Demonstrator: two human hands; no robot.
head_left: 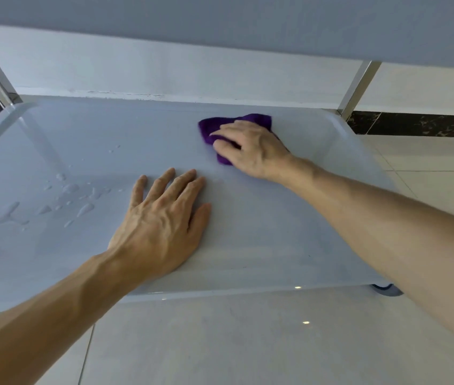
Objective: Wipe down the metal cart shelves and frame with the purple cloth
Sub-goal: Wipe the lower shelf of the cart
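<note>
From the head camera, the purple cloth [221, 128] is pressed flat under the right hand [250, 147], the grip clamped on it at the shelf's [262, 232] far right. Water droplets [53, 201] lie well left of the grip; the left hand [161, 220], released and flat, is nearer them.

Purple cloth [235, 125], pale grey shelf [109, 140], black marbled skirting [420, 125].
</note>
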